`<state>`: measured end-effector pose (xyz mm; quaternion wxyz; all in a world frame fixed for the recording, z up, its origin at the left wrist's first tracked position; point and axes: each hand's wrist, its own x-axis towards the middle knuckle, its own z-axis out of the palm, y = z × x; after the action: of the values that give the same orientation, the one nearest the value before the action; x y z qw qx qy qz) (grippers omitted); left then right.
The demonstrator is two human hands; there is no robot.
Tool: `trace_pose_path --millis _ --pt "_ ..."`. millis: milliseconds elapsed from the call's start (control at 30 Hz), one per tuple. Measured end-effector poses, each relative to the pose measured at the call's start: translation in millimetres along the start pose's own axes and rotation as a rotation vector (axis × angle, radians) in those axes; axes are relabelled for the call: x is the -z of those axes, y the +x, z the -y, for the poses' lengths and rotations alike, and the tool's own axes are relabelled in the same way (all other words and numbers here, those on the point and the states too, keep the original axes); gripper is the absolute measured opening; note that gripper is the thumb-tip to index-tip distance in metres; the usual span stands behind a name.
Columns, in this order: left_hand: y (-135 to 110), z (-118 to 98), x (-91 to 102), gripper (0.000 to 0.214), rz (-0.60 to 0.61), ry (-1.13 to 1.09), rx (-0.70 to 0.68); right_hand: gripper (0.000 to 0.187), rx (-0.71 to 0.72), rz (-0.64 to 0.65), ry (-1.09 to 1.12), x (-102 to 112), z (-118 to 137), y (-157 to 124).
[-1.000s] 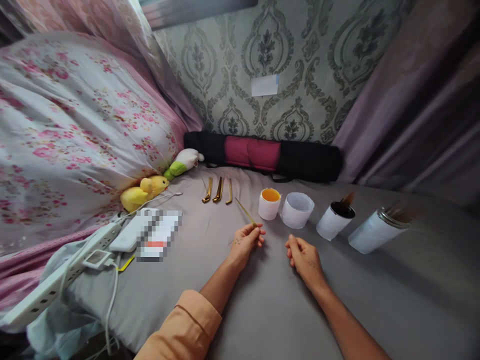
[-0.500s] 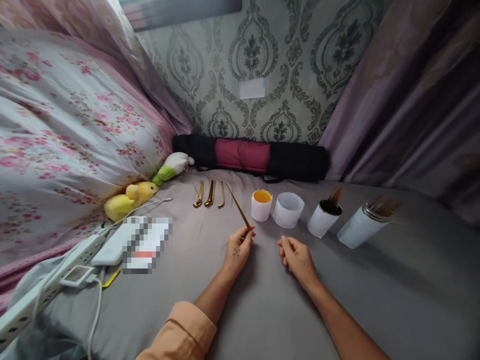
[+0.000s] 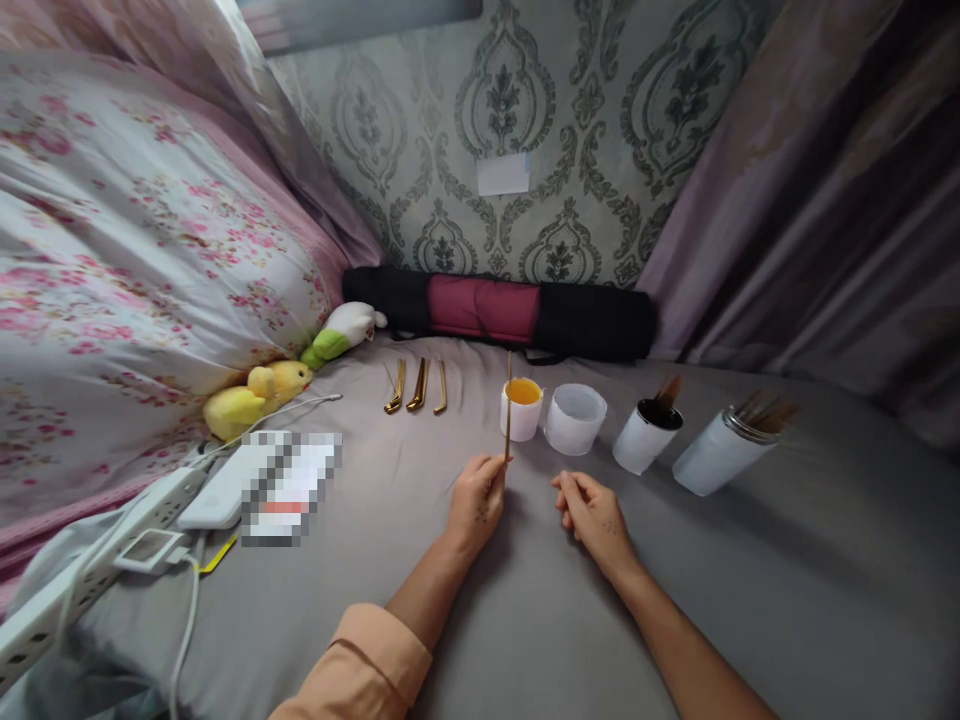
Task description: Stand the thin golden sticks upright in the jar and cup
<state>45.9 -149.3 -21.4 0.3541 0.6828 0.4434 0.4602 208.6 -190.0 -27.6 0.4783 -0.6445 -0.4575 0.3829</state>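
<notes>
A thin gold stick [image 3: 508, 405] stands nearly upright, pinched between the thumb and fingers of my left hand [image 3: 475, 505]. Its upper part crosses in front of a white cup [image 3: 525, 424] with yellow-orange inside. My right hand [image 3: 594, 515] is loosely closed above the sheet, thumb against the curled fingers, and nothing shows in it. The nearest thing to it is a wide whitish cup [image 3: 576, 436]. Bent gold straws lie in groups to the left: a left group [image 3: 395, 388], a middle group [image 3: 418, 385] and a single straw [image 3: 441, 388].
Rightward are a white-wrapped can [image 3: 645, 440] with dark contents and a taller tilted can [image 3: 716, 465] holding brown sticks or brushes. A black and maroon bag [image 3: 484, 308] lies along the wall. Leftward sit a yellow plush chick [image 3: 251, 400], a power strip [image 3: 82, 570] and a white power bank [image 3: 232, 482].
My left hand has turned the gold stick from leaning left to nearly upright, its tip moving right in front of the yellow cup. My right hand has barely moved.
</notes>
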Motion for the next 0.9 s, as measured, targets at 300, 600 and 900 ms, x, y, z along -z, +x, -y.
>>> trace_pose_path --millis 300,600,900 --pt "-1 7 2.2 0.033 0.039 0.368 -0.176 0.043 0.091 0.013 0.008 1 7 -2" --pt "-1 5 6.3 0.034 0.092 0.567 -0.273 0.038 0.160 0.031 0.029 0 8 -2" --pt "-3 -1 6.1 0.035 0.177 0.652 -0.326 0.035 0.184 0.089 0.074 -3 12 -5"
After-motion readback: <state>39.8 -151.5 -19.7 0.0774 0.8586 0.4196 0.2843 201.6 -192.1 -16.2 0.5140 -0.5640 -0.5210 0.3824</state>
